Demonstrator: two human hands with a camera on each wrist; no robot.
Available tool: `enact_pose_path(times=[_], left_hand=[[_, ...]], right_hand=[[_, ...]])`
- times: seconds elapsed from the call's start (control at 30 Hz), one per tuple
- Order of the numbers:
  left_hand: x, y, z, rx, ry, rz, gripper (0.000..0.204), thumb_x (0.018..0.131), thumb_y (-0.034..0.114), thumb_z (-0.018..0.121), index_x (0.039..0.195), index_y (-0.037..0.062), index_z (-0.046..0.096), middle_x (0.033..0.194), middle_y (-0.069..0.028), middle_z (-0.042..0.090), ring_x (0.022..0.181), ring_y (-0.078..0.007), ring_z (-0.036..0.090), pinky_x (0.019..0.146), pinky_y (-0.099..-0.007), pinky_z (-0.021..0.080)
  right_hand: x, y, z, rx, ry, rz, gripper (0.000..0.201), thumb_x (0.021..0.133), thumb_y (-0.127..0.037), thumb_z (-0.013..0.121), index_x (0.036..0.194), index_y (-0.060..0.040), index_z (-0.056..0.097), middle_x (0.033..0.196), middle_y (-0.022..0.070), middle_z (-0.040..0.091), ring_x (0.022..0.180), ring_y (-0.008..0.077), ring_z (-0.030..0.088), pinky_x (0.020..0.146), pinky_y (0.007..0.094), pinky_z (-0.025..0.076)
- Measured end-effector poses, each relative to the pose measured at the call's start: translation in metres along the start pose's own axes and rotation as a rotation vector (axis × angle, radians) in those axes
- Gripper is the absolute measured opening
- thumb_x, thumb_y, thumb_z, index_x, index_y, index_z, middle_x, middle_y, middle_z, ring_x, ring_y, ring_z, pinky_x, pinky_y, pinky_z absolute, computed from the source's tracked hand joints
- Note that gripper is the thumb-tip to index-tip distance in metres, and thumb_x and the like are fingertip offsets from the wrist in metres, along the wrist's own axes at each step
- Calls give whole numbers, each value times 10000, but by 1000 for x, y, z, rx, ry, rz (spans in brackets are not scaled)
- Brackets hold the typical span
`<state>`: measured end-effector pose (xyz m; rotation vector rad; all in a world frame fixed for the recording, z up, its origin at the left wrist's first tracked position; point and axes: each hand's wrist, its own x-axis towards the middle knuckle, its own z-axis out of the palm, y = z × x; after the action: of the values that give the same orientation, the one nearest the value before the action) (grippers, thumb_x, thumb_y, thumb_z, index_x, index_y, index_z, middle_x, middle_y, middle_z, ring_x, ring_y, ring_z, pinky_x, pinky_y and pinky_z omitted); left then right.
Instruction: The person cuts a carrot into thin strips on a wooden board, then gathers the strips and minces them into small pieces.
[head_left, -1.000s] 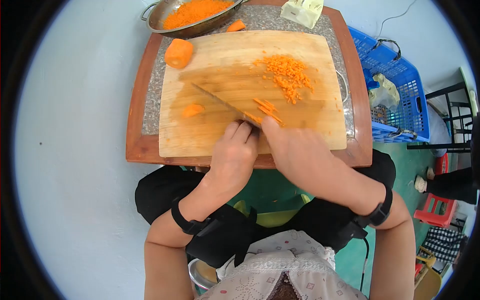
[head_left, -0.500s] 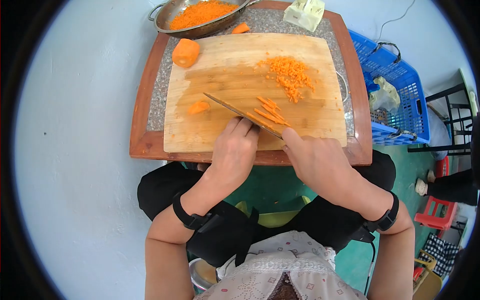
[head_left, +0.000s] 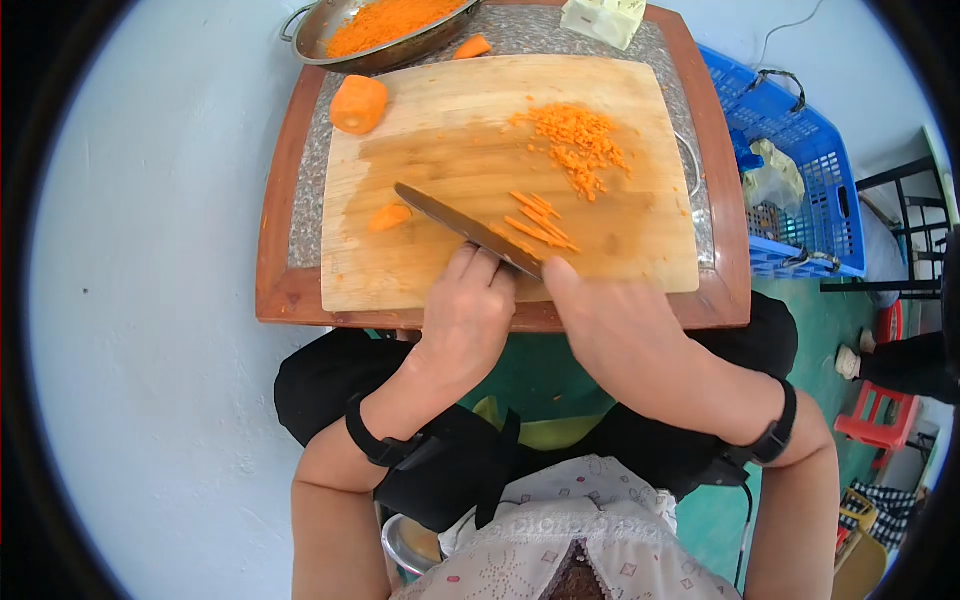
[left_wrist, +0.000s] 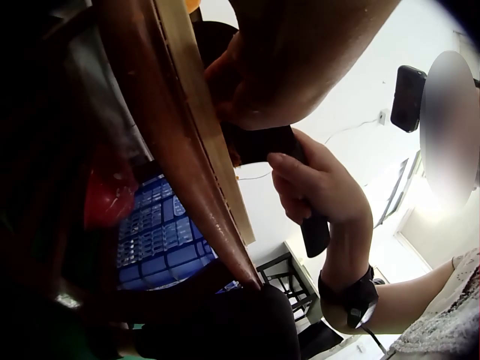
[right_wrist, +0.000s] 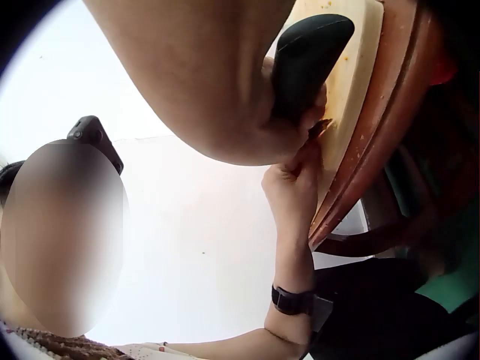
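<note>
My right hand (head_left: 625, 310) grips the black handle (left_wrist: 313, 217) of a kitchen knife (head_left: 455, 222), whose blade slants to the upper left over the wooden cutting board (head_left: 400, 275). Against the near side of the blade rest the bent fingers of my left hand (head_left: 468, 300), holding down a piece of carrot that is mostly hidden under them. Carrot strips (head_left: 540, 222) lie just beyond the blade, and finely diced carrot (head_left: 580, 145) is heaped farther back. Left of the knife tip sits a small carrot piece (head_left: 388, 217). A thick carrot chunk (head_left: 358, 104) stands at the board's far left corner.
Behind the board, a metal pan (head_left: 400, 52) holds chopped carrot, with a carrot end (head_left: 472, 46) and a pale packet (head_left: 603, 22) nearby. The wood-edged table (head_left: 275, 230) borders the board. A blue crate (head_left: 830, 190) and red stool (head_left: 880, 418) stand to the right.
The knife handle and right hand shifted right, then back a little left, and the blade now shows more of its flat side. More strips lie beyond it than a second ago. The left hand stays.
</note>
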<state>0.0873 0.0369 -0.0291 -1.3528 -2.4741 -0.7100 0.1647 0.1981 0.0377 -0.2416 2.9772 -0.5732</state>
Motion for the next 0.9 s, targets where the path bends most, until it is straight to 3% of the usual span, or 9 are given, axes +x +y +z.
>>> enact_pose_path(times=[0.1,0.2,0.3,0.4,0.67,0.9], left_hand=[[-2,0,2,38,15,31,316,667,-20,592,970,-97,640,972,-208,606,965,-349,591,823,-391,530],[-2,-2,1,57,74,53,306,677,-30,614,977,-87,643,976,-198,620,970,-342,603,834,-389,529],[-1,0,1,50,106,38,245,691,-55,652,936,-57,665,961,-170,646,956,-329,623,824,-388,534],[-1,0,-1,27,65,22,249,683,-47,623,929,-66,658,965,-180,634,960,-333,611,821,-387,533],[0,0,-2,-8,4,-2,213,656,-29,583,850,-96,638,972,-211,606,973,-358,586,800,-400,539],[-1,-1,-4,-2,-19,15,284,660,-32,583,927,-115,632,988,-217,596,985,-362,577,816,-395,535]], right_hand=[[15,-1,10,-110,116,-69,149,856,-78,585,904,-16,458,606,157,616,573,324,656,493,394,513],[26,15,7,48,188,8,147,908,-119,567,911,-16,463,611,173,619,583,344,652,496,422,510],[19,20,-4,22,153,41,157,938,-151,555,921,-21,467,611,189,618,587,349,651,509,441,508],[4,12,-5,-45,65,65,124,909,-114,561,919,-33,468,595,189,607,590,346,652,515,436,505],[-23,13,1,-99,95,-61,118,816,-16,556,893,-25,467,562,134,572,525,326,617,473,394,479],[-23,11,-16,-149,18,-92,122,809,-5,556,898,-8,474,556,135,566,527,310,624,478,381,487]])
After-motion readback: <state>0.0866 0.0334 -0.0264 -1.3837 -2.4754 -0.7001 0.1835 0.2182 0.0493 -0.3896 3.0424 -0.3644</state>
